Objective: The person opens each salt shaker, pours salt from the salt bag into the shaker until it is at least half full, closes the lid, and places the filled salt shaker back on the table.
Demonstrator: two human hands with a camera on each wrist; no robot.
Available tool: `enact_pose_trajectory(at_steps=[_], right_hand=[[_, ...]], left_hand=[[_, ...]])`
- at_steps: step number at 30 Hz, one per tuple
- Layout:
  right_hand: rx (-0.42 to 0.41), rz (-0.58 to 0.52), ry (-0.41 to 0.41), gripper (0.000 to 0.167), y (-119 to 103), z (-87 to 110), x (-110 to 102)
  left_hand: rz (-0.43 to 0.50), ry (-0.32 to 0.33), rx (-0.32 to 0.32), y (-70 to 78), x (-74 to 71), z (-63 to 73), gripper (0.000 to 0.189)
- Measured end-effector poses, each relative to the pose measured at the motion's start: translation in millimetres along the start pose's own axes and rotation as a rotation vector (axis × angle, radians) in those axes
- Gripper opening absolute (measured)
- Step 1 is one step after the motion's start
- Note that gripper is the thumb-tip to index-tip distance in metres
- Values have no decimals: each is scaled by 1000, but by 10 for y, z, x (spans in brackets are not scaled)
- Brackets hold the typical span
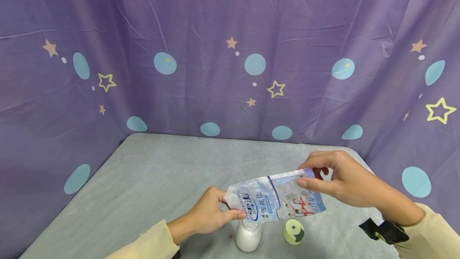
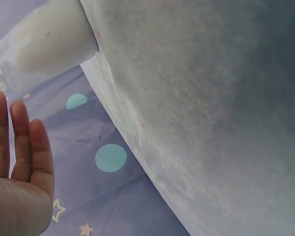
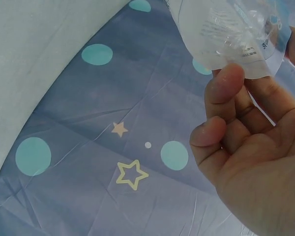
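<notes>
Plastic bag (image 1: 266, 201), white and blue with printed characters and a picture of small figures, hangs between our two hands above the grey table (image 1: 172, 171). We hold it slanted, its right end higher than its left. Our left hand (image 1: 210, 213) pinches the lower end, thumb on the printed front; in the left wrist view three of its fingers reach up, nearly straight, near the mouth of a clear jar (image 1: 248, 238). Our right hand (image 1: 339, 179) grips the upper end, thumb in front and fingers bent behind.

We see the jar upright on the table beneath the bag's lower end, with white contents inside. The bag hides its mouth from above, so we cannot tell whether the two touch. Just to the right of the jar we have a round green cap (image 1: 294, 232) with dark marks. Our sleeves (image 1: 427, 233) are pale yellow, and behind the table hangs a purple curtain (image 1: 215, 19) with blue spots and stars.
</notes>
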State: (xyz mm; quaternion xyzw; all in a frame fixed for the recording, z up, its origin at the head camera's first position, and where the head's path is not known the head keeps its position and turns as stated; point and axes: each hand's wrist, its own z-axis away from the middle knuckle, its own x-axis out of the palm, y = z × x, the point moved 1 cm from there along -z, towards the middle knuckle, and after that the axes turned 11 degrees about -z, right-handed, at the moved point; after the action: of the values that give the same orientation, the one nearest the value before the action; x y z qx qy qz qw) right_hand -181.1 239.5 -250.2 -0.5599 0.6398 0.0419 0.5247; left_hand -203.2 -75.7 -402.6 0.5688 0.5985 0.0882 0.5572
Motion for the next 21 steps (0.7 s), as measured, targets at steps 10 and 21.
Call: enact_pose_trajectory(at_steps=[10,21], right_hand=[[12,-10,-6,17,36,50,-6],[23,-44,0,21,153,174,25]], left_hand=[[-9,8,-34,43,-49,-3,13],[-40,29,-36,58,-94,-20,12]])
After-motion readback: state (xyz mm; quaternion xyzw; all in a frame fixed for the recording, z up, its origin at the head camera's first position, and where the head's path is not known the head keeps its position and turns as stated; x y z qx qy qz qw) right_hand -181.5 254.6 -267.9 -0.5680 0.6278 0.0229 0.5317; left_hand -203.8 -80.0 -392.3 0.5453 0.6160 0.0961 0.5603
